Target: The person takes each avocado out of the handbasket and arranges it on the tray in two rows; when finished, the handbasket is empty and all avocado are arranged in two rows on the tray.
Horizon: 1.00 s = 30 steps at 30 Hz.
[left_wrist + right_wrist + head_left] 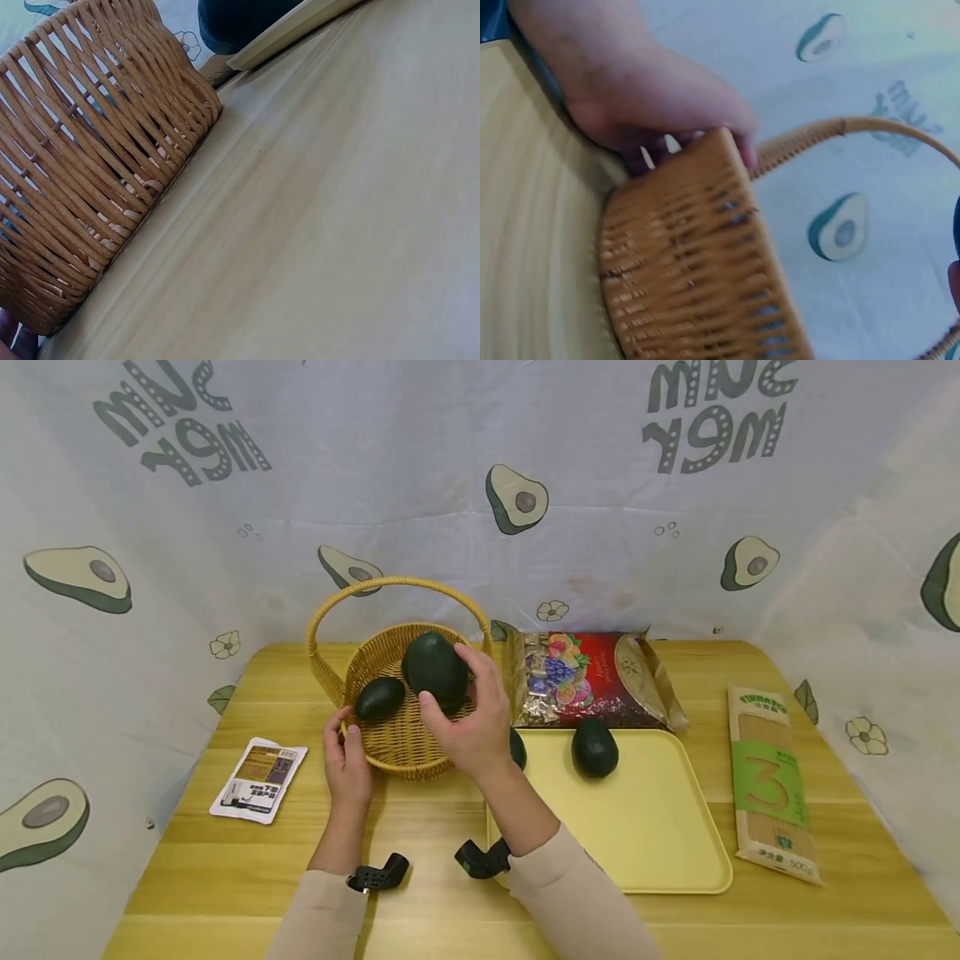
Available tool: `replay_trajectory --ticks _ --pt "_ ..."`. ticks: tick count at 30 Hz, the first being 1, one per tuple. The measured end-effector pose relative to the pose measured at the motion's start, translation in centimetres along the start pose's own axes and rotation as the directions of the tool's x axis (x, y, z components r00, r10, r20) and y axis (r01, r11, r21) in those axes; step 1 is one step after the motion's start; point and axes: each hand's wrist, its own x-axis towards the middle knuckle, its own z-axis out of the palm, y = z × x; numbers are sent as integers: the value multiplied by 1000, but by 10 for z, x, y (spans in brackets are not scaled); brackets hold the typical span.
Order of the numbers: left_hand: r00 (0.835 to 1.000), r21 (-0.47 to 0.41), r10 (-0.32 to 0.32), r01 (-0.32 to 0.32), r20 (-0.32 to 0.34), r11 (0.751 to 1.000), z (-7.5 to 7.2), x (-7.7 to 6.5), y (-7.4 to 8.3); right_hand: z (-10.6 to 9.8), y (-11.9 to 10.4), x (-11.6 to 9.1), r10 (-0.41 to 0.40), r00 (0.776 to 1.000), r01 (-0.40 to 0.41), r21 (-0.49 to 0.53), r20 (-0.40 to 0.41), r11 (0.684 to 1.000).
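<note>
A wooden counter with yellowish grain (847, 918) carries a small flat white packet with brown and dark printing (258, 781), lying slanted near its left side. At the back lies a shiny red-and-gold plastic candy bag printed with colourful fruit (592, 678). Towards the right side, a long slim packet of pale noodles with a green band and a large 3 (772, 785) lies lengthwise. Behind hangs a whitish cloth printed with halved avocados, flowers and grey lettering (405, 468).

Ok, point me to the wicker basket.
In the head view, the wicker basket stands left of centre, between the white pouch and the yellow tray.
</note>
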Motion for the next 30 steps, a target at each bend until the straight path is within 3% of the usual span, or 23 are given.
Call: replay_trajectory --ticks 4,10,17,22,25,30 --pt "1000 -19 -6 6 11 1000 -1 1 -1 -23 -2 2 105 994 -105 -27 -2 994" --pt "1000 3 -12 12 7 1000 -2 0 0 -64 -2 8 257 965 -251 -121 45 960" --pt "1000 3 -13 13 8 1000 0 0 -1 -114 4 11 389 919 -363 -245 62 899" --pt "999 12 -28 27 23 1000 0 -3 -2 -149 21 4 479 877 -438 -345 37 830" --pt "999 19 -32 32 28 999 -1 -2 -2 -168 30 0 538 843 -499 -347 21 794" --pt "999 12 -24 23 27 1000 -1 0 -1 -193 45 1 587 809 -540 -354 33 764"
